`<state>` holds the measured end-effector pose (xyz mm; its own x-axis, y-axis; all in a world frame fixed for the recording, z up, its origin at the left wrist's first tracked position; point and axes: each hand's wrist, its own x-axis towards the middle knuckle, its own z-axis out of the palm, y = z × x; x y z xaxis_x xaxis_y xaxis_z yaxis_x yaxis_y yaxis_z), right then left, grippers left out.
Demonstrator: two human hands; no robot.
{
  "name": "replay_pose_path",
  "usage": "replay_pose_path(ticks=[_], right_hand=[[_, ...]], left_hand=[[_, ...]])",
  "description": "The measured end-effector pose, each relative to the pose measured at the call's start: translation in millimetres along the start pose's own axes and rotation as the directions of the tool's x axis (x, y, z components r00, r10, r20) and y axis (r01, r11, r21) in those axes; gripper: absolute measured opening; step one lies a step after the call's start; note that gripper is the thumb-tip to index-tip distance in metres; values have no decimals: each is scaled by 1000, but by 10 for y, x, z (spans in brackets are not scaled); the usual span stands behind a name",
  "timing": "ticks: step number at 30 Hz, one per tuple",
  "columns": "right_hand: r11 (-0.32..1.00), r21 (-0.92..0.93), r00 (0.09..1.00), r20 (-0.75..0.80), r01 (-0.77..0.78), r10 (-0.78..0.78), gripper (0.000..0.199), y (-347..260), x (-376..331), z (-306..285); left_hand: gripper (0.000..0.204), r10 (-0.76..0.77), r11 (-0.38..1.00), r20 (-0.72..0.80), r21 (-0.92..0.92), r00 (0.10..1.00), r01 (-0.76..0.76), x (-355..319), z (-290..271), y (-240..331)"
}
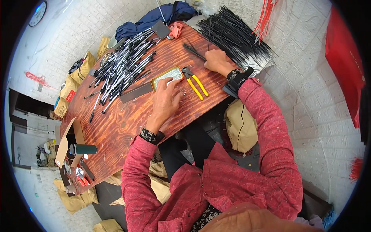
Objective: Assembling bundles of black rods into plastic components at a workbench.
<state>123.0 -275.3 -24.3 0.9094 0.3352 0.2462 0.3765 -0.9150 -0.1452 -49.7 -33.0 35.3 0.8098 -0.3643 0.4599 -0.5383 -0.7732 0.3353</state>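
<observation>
Reaching out over the reddish-brown grained wooden table (pixel 116 127), both forearms in crimson patterned sleeves come up from the lower edge. The left hand (pixel 165 101) lies palm-down on the boards, fingers loosely spread and mostly flat, the fingertips touching the near edge of a shallow rectangular tin tray with a yellow rim (pixel 167 77); it grips nothing that can be seen. Just right of that tray, a pair of yellow-handled pliers (pixel 195 83) rests flat on the wood, jaws pointing away from the person, handles toward them, touched by neither hand. Left of the tray a dark flat rectangular strip (pixel 135 93) lies at a slant. Farther right, the right hand (pixel 216 61) is curled, knuckles up, closed around the ends of a few thin black cable ties (pixel 193 51) that stretch off to the left across the table. Beyond it a big fanned heap of long black cable ties (pixel 235 36) spills over the far right corner. Across the far left part of the table sprawls a pile of black and silver rod-like pieces (pixel 121 67). At the near left end, well apart from the hands, a dark green cylindrical bottle (pixel 83 149) lies on its side by a piece of brown cardboard (pixel 63 145).
</observation>
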Motion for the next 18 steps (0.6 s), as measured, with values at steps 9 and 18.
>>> replay_pose_path(ticks=[9, 18], right_hand=[[927, 303, 972, -11, -221, 235, 36, 295, -21, -271], [856, 276, 892, 12, -437, 452, 48, 451, 377, -395]], left_hand=[[40, -38, 999, -13, 9, 999, 39, -83, -139, 7], [35, 9, 1000, -45, -2, 999, -9, -89, -190, 86]])
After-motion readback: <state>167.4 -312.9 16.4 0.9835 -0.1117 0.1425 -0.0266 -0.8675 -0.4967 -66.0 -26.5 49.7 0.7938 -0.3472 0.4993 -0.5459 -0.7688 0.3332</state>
